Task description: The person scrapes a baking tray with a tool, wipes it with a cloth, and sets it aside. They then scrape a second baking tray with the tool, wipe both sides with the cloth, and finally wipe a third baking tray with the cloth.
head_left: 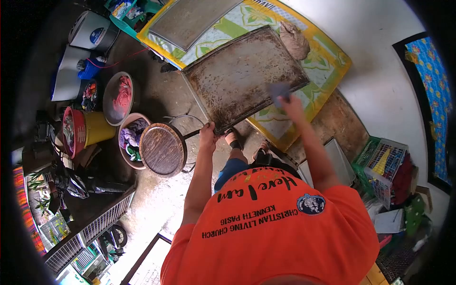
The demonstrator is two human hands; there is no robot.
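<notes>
A large, dark, rust-stained metal tray [237,76] lies tilted over a yellow and green patterned mat [327,66]. My left hand [207,132] grips the tray's near corner. My right hand [290,105] presses a small grey scrubbing pad [278,91] against the tray's right side. A second, paler tray [194,19] rests farther up on the mat. A crumpled brown cloth [293,39] sits beyond the dark tray's far corner.
To the left stand a round wooden stool top [163,148], basins of laundry [130,137], a yellow bucket [97,127] and a white lidded bin [92,32]. Green and white plastic baskets [387,164] sit at right by the white wall.
</notes>
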